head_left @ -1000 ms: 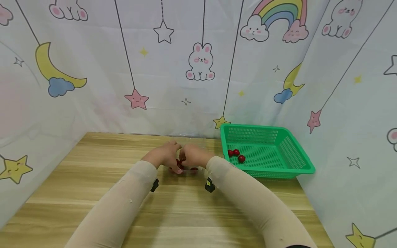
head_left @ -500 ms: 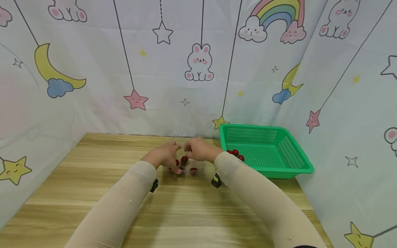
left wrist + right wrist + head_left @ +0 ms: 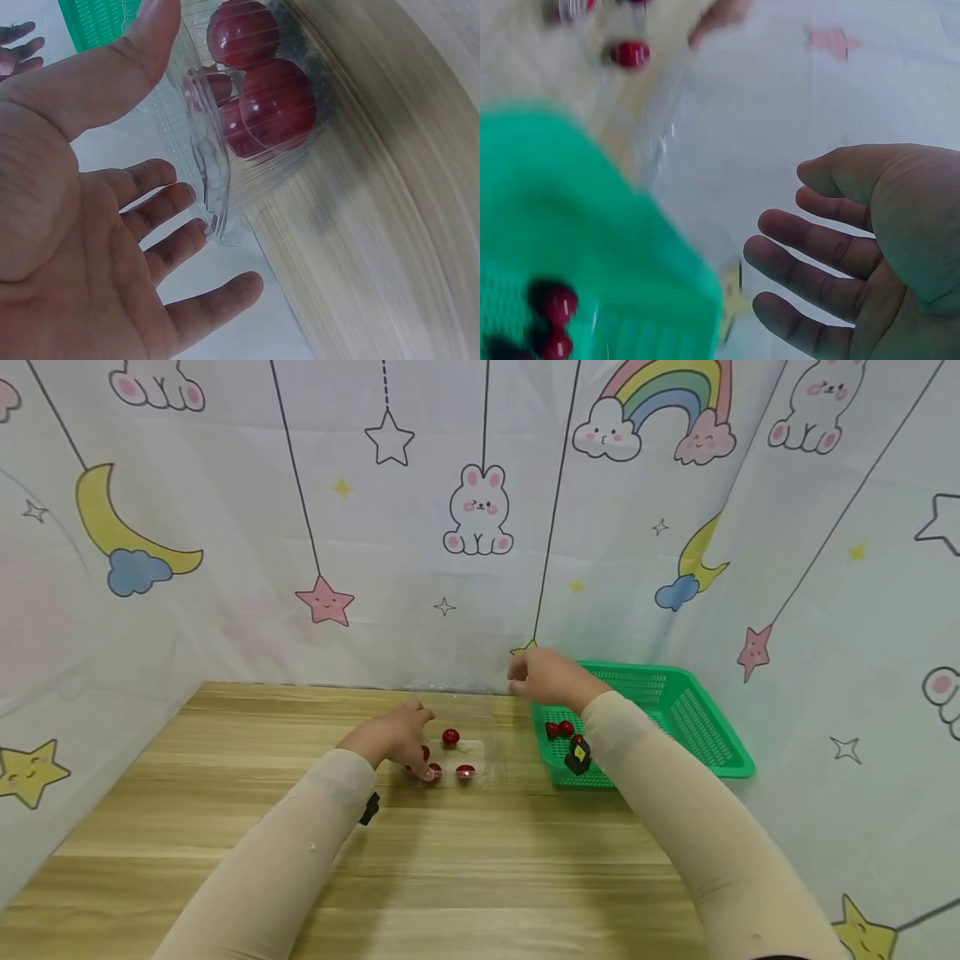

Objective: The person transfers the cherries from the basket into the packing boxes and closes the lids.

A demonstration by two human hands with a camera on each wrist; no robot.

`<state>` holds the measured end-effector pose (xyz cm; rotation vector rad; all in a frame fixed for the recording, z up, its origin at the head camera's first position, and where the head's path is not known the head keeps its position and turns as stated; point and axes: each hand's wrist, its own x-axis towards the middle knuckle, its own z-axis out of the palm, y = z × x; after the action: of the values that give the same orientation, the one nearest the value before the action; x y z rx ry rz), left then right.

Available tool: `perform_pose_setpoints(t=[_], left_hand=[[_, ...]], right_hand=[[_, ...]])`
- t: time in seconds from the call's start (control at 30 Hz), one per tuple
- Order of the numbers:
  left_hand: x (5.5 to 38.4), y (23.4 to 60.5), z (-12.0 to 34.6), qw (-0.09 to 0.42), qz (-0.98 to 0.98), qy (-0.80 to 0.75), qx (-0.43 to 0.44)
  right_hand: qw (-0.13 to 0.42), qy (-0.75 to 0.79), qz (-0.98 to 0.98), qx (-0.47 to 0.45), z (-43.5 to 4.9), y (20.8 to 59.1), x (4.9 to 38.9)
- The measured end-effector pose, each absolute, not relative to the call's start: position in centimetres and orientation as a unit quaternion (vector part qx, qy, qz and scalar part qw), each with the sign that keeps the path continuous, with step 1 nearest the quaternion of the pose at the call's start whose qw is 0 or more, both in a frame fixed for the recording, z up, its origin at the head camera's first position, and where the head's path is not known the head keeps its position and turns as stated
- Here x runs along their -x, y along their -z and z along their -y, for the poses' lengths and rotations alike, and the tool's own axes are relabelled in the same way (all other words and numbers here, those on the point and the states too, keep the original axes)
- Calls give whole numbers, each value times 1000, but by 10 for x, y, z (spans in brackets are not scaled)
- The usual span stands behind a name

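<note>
A clear plastic box [image 3: 480, 745] stands on the table with several shiny, round, dark red fruits like cherries [image 3: 450, 737] inside. At its left side is my left hand [image 3: 390, 737], thumb near the front and fingers toward the back. The left wrist view shows those fingers spread and nearly straight, fingertips right at the box's rim [image 3: 212, 169]. My right hand [image 3: 555, 679] is raised by the back left corner of the green basket [image 3: 716, 722]. Its fingers are loosely bent with nothing between them in the right wrist view. Three red fruits [image 3: 566, 727] lie in the basket's left part.
The wooden table [image 3: 465, 868] ends at a patterned cloth backdrop [image 3: 375, 535] behind the box. More of that cloth hangs along the left and right sides. The basket stands at the table's right rear, its rim raised above the tabletop.
My right hand has left the box and moved right and up to the basket's corner, uncovering the fruits in the box. My left hand has stayed at the box.
</note>
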<state>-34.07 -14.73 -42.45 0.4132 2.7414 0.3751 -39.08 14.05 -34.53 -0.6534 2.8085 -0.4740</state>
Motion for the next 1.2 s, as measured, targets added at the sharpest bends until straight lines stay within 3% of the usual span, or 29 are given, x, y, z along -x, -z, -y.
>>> perform_pose_setpoints(t=[0.37,0.53,0.7,1.2], left_hand=[[342,428,150,172,-966,-131,-143],[341,429,150,173,-965,-133,-143],[341,429,149,174,-965,-135,-142],[341,425,150,175,-964,-143,-142]], right_hand=[[134,151,-966,163,-204,359,437],[189,140,-960,151,-219,379,449],[245,143,-950,129,-221,392,451],[285,108,-946,114,-223,409,450]])
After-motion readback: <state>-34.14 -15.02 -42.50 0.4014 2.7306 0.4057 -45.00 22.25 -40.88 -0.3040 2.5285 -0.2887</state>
